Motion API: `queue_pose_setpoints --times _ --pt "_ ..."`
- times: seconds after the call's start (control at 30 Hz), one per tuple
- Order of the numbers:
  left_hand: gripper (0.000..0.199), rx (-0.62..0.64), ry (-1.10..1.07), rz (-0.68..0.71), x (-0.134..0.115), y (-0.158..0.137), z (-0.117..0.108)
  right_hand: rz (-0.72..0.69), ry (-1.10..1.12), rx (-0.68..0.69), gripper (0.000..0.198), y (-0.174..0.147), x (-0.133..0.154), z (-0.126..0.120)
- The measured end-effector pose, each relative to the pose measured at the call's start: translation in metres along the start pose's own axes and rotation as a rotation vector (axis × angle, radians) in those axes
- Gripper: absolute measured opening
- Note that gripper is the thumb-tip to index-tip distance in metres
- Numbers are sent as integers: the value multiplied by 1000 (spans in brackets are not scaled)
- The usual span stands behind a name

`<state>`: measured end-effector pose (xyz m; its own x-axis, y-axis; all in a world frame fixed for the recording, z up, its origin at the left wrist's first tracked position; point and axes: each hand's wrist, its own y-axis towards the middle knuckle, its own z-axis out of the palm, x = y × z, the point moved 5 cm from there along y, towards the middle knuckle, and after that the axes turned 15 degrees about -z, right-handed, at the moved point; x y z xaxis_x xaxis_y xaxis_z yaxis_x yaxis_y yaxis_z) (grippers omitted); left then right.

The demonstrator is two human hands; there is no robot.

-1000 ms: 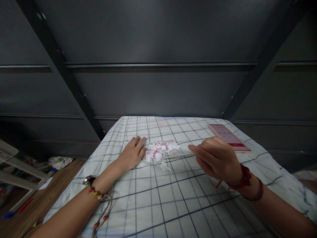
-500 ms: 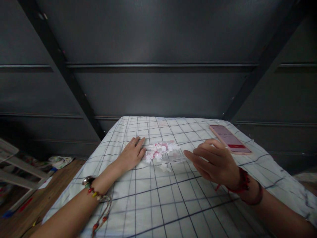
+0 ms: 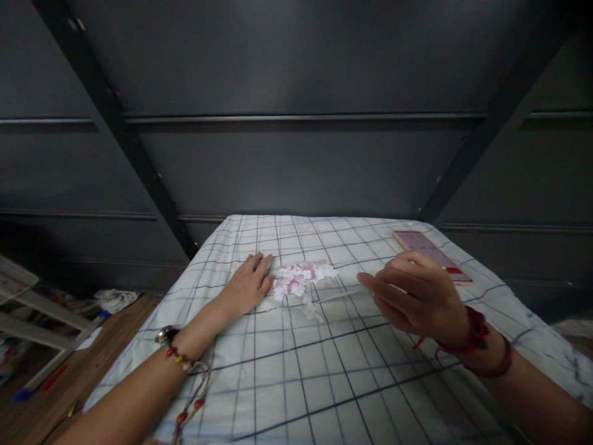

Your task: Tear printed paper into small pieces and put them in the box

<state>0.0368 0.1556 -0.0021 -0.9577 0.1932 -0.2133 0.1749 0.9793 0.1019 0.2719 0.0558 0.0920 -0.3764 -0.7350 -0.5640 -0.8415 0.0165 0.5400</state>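
My left hand (image 3: 249, 286) lies flat with fingers spread on the checked cloth, its fingertips at the left edge of a patch of white and pink paper scraps (image 3: 301, 275). To the right, my right hand (image 3: 414, 293) is raised over the cloth with its fingers curled in a pinch. A thin strip of clear film (image 3: 340, 295) stretches from the near side of the scraps to those fingers; its end is hidden by them. A small pale, crumpled piece (image 3: 312, 311) sits just in front of the scraps.
A pink-edged phone (image 3: 428, 250) with a lit screen lies behind my right hand. The white checked cloth (image 3: 278, 377) covers the table, which meets a dark panelled wall (image 3: 287, 167). At left, a pale frame (image 3: 46, 300) stands on the wooden floor.
My right hand has moved right and slightly nearer, drawing the clear film with it; the film now looks narrower and tauter. My left hand stays in place.
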Motion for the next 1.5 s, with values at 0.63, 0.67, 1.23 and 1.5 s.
queue_pose_setpoints --times 0.63,0.67,1.23,1.5 --pt "49 4 11 6 1 0 1 63 -3 10 33 -4 -4 4" --pt "50 9 15 4 0 -1 1 53 13 3 32 -4 -3 3" --pt "51 46 56 -22 -3 -1 -2 16 31 -3 28 0 0 3" --pt "51 50 58 -14 -4 -2 -2 20 13 -14 27 -3 -3 -1"
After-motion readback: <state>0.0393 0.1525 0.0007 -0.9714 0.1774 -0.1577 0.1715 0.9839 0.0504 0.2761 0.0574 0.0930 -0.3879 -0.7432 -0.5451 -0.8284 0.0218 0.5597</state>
